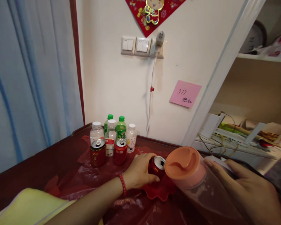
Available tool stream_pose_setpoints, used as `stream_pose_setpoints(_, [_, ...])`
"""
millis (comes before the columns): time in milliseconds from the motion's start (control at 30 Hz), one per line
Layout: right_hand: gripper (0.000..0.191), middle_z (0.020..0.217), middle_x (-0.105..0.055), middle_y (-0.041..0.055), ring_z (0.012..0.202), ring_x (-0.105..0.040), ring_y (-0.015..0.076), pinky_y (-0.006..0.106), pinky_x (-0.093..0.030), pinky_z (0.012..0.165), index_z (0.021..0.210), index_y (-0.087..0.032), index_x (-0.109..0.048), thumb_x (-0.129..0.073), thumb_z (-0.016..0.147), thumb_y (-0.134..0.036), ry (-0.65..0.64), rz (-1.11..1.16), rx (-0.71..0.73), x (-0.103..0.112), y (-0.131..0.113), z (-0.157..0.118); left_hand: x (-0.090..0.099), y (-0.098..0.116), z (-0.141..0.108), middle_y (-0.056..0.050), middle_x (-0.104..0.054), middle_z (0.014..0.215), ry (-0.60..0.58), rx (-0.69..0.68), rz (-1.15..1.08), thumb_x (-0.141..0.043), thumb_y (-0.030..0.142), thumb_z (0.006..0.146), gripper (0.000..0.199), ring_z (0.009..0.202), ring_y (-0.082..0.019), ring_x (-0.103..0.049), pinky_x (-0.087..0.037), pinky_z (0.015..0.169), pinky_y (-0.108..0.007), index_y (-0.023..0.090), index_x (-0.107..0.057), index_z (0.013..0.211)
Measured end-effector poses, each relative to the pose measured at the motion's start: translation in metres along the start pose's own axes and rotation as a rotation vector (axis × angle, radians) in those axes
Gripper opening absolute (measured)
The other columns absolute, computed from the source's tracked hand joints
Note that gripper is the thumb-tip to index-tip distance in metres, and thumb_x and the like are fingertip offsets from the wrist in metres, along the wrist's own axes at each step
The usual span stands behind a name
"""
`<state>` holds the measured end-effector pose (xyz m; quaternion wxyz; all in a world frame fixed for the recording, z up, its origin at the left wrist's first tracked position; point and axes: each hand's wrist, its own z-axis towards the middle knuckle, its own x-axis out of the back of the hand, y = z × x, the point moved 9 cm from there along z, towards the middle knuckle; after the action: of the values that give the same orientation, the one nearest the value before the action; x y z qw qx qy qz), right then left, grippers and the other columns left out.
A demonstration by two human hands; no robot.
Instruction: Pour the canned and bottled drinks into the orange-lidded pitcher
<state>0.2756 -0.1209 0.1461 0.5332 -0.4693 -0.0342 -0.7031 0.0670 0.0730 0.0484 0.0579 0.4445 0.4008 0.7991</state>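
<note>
My left hand [140,171], with a red bead bracelet at the wrist, is wrapped round the side of an opened red can [156,168]. That can is tilted, over or beside a red wavy-edged dish [160,191]. In my right hand [245,184] is a clear pitcher [208,193] with an orange lid [182,163], leaning left so that its lid is close to the can's top. Two more red cans, one wide [97,154] and one slimmer [120,153], stand to the left in front of several bottles [110,134].
A crumpled red plastic sheet [84,178] covers part of the dark red table [37,168]. Yellow cloth [25,206] lies at the lower left. A power cord [150,109] hangs down the wall. On the right are shelves [267,57] with cables and a white device.
</note>
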Motion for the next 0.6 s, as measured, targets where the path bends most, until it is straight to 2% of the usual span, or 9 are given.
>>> stream_pose_setpoints(67, [0.084, 0.074, -0.073, 0.0020, 0.053, -0.063, 0.0222, 0.034, -0.049, 0.047, 0.082, -0.029, -0.077, -0.041, 0.059, -0.101, -0.079, 0.001, -0.099, -0.008, 0.011, 0.001, 0.000, 0.001, 0.000, -0.004, -0.072, 0.124, -0.002, -0.001, 0.002, -0.093, 0.028, 0.059, 0.071, 0.112, -0.031, -0.064, -0.045, 0.099, -0.045, 0.024, -0.065, 0.123])
stream_pose_setpoints(133, [0.084, 0.080, -0.075, 0.0033, 0.060, -0.066, 0.0248, 0.035, -0.050, 0.050, 0.083, -0.029, -0.076, -0.042, 0.056, -0.101, -0.097, -0.006, -0.141, -0.010, 0.017, 0.000, 0.000, 0.001, 0.000, -0.004, -0.072, 0.124, 0.001, -0.001, 0.008, -0.093, 0.029, 0.059, 0.070, 0.112, -0.031, -0.064, -0.045, 0.099, -0.045, 0.024, -0.065, 0.123])
stream_pose_setpoints(333, [0.072, 0.071, -0.071, 0.0038, 0.054, -0.061, 0.0227, 0.032, -0.047, 0.048, 0.084, -0.029, -0.073, -0.047, 0.070, -0.095, -0.116, 0.056, -0.066, -0.012, 0.015, -0.003, 0.000, 0.001, 0.001, -0.004, -0.072, 0.123, 0.005, -0.005, 0.010, -0.093, 0.030, 0.059, 0.069, 0.111, -0.031, -0.064, -0.046, 0.098, -0.044, 0.024, -0.066, 0.122])
stream_pose_setpoints(600, [0.084, 0.077, -0.074, 0.0048, 0.059, -0.065, 0.0243, 0.035, -0.049, 0.051, 0.088, -0.028, -0.074, -0.043, 0.057, -0.101, -0.128, 0.015, -0.142, -0.012, 0.014, 0.001, 0.001, 0.001, 0.001, -0.005, -0.073, 0.122, 0.008, -0.012, 0.004, -0.093, 0.028, 0.058, 0.069, 0.111, -0.032, -0.065, -0.047, 0.098, -0.043, 0.024, -0.066, 0.121])
